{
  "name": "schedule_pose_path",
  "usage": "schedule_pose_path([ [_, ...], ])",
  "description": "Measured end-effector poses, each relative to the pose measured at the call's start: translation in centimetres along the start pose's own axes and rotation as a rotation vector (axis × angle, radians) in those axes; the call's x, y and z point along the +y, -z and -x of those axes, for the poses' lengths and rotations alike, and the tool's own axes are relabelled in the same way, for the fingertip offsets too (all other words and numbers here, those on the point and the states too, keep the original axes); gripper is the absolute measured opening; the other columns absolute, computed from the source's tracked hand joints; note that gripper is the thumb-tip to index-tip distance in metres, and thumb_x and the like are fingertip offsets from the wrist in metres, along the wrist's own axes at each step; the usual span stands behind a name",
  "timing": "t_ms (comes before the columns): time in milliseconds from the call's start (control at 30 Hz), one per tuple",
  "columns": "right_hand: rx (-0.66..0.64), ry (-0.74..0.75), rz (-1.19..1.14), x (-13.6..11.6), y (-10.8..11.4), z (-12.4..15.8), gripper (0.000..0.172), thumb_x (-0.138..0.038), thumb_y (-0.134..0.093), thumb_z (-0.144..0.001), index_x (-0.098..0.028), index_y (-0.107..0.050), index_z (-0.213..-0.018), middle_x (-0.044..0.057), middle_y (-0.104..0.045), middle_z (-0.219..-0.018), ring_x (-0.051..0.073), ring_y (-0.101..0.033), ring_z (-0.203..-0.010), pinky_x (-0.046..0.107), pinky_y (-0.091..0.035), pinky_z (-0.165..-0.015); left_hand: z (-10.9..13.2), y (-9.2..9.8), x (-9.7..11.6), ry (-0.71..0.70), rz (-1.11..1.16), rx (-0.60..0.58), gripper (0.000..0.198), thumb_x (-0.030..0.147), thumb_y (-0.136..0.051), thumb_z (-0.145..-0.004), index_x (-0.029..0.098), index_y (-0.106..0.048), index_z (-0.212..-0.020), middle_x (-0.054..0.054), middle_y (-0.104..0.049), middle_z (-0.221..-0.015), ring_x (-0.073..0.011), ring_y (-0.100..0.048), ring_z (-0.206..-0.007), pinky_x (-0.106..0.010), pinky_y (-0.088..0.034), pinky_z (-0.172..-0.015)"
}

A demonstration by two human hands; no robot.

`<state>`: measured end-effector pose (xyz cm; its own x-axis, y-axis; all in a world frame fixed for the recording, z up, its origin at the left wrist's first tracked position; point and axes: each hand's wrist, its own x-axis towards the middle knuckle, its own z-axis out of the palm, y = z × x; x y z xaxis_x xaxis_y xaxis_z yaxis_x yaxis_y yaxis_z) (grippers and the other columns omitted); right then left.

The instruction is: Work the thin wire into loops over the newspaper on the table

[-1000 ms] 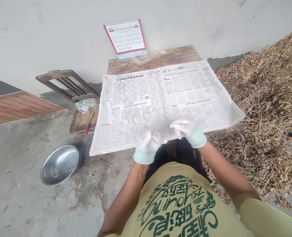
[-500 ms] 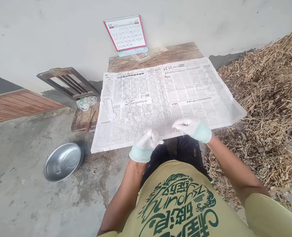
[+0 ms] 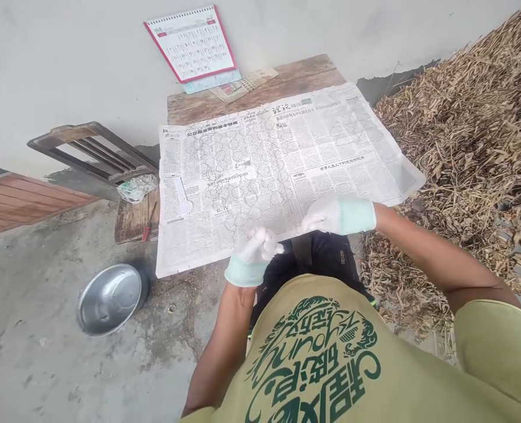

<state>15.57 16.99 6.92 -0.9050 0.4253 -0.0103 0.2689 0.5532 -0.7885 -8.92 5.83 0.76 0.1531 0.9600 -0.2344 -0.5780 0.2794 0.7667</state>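
Both of my hands wear white gloves with pale green cuffs, at the near edge of a newspaper [image 3: 190,244] spread over a wooden table [image 3: 304,76]. My left hand [image 3: 256,252] is closed, with its fingers curled and pressed together. My right hand [image 3: 330,216] is closed in a pinch a little to the right and farther forward. What either hand holds, if anything, is too small to make out. Many thin dark loops [image 3: 251,188] cover the newspaper's middle. A white spoon-shaped piece [image 3: 184,204] rests on its left part.
A desk calendar [image 3: 194,47] and a folded paper [image 3: 246,85] stand at the table's back, near the wall. To the left are a wooden chair [image 3: 97,138] with a plastic bag [image 3: 137,189] and a red-handled tool [image 3: 146,232], and a metal basin [image 3: 110,299]. Dry stalks [image 3: 471,129] lie heaped right.
My right hand has moved slightly left and its wrist has turned flatter. My left hand stays closed in much the same place. The view has shifted, so the table appears farther left.
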Motion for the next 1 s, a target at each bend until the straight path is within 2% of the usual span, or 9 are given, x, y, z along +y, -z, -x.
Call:
schedule_pose_path([
  [133, -0.042, 0.027, -0.069, 0.0, 0.0, -0.3, 0.018, -0.016, -0.069, -0.086, -0.028, -0.079, -0.078, -0.004, -0.073, -0.075, 0.014, -0.059, -0.069, 0.03, -0.041, -0.071, 0.0, 0.2, -0.2, 0.02, -0.022, -0.017, 0.044, 0.046, -0.087, -0.083, 0.018, -0.06, -0.062, 0.006, -0.048, -0.05, -0.0073, -0.049, -0.046, -0.028, -0.059, -0.065],
  [267, -0.035, -0.113, -0.233, 2.2, -1.2, -0.3, 0.013, -0.015, -0.084, -0.076, -0.025, -0.076, -0.075, -0.006, -0.063, -0.061, 0.012, -0.054, -0.063, 0.03, -0.037, -0.063, -0.2, 0.4, -0.5, 0.067, -0.078, -0.073, 0.049, 0.05, -0.09, -0.079, 0.018, -0.059, -0.059, 0.006, -0.048, -0.048, -0.0068, -0.047, -0.044, -0.027, -0.059, -0.064],
  [367, 0.169, -0.254, -0.34, 3.9, -1.5, 0.2, 0.013, -0.016, -0.086, -0.077, -0.024, -0.076, -0.076, -0.005, -0.058, -0.058, 0.014, -0.056, -0.065, 0.03, -0.039, -0.06, -0.2, 0.3, -0.6, 0.12, -0.093, -0.129, 0.051, 0.049, -0.09, -0.08, 0.018, -0.056, -0.057, 0.005, -0.048, -0.047, -0.0068, -0.046, -0.045, -0.027, -0.059, -0.064],
  [467, 0.342, -0.285, -0.395, 4.6, -0.4, 1.1, 0.01, -0.021, -0.087, -0.08, -0.027, -0.079, -0.08, -0.003, -0.06, -0.06, 0.018, -0.063, -0.072, 0.032, -0.046, -0.061, 0.0, 0.1, -0.7, 0.139, -0.048, -0.134, 0.046, 0.047, -0.089, -0.081, 0.018, -0.06, -0.061, 0.005, -0.049, -0.048, -0.0067, -0.045, -0.044, -0.029, -0.059, -0.066],
  [567, 0.28, -0.237, -0.419, 4.4, 1.5, 1.8, 0.01, -0.03, -0.086, -0.081, -0.027, -0.082, -0.091, -0.004, -0.066, -0.065, 0.019, -0.067, -0.072, 0.033, -0.054, -0.066, 0.3, -0.2, -0.7, 0.086, 0.052, -0.094, 0.042, 0.043, -0.091, -0.08, 0.018, -0.061, -0.065, 0.007, -0.048, -0.05, -0.0055, -0.042, -0.043, -0.029, -0.059, -0.066],
  [667, 0.227, -0.147, -0.488, 4.1, 1.9, 2.0, 0.028, -0.037, -0.073, -0.092, -0.023, -0.081, -0.114, -0.003, -0.076, -0.078, 0.017, -0.071, -0.075, 0.034, -0.058, -0.075, 0.5, -0.4, -0.6, 0.035, 0.12, -0.05, 0.041, 0.04, -0.09, -0.081, 0.018, -0.059, -0.065, 0.007, -0.045, -0.054, -0.0049, -0.04, -0.045, -0.028, -0.057, -0.065],
  [800, 0.266, -0.103, -0.584, 4.1, -1.1, 1.9, 0.044, -0.028, -0.076, -0.087, -0.022, -0.075, -0.131, 0.002, -0.082, -0.1, 0.016, -0.075, -0.089, 0.033, -0.06, -0.085, 0.3, -0.8, -0.6, 0.049, 0.178, 0.026, 0.038, 0.037, -0.082, -0.09, 0.018, -0.057, -0.068, 0.007, -0.042, -0.059, -0.0053, -0.038, -0.047, -0.027, -0.053, -0.062],
  [867, 0.367, -0.084, -0.651, 4.1, -3.1, 1.6, 0.05, -0.027, -0.076, -0.086, -0.024, -0.072, -0.136, 0.002, -0.081, -0.103, 0.017, -0.076, -0.095, 0.035, -0.061, -0.089, 0.1, -0.9, -0.6, 0.067, 0.203, 0.061, 0.037, 0.035, -0.081, -0.091, 0.018, -0.057, -0.068, 0.006, -0.042, -0.06, -0.006, -0.041, -0.05, -0.026, -0.053, -0.062],
  [1000, 0.61, -0.014, -0.697, 3.6, -5.6, 0.8, 0.029, -0.031, -0.072, -0.093, -0.025, -0.081, -0.119, 0.0, -0.08, -0.086, 0.016, -0.075, -0.082, 0.039, -0.063, -0.088, -0.2, -1.0, -0.7, 0.097, 0.238, 0.088, 0.034, 0.032, -0.086, -0.086, 0.017, -0.06, -0.069, 0.005, -0.045, -0.061, -0.007, -0.046, -0.055, -0.024, -0.055, -0.063],
])
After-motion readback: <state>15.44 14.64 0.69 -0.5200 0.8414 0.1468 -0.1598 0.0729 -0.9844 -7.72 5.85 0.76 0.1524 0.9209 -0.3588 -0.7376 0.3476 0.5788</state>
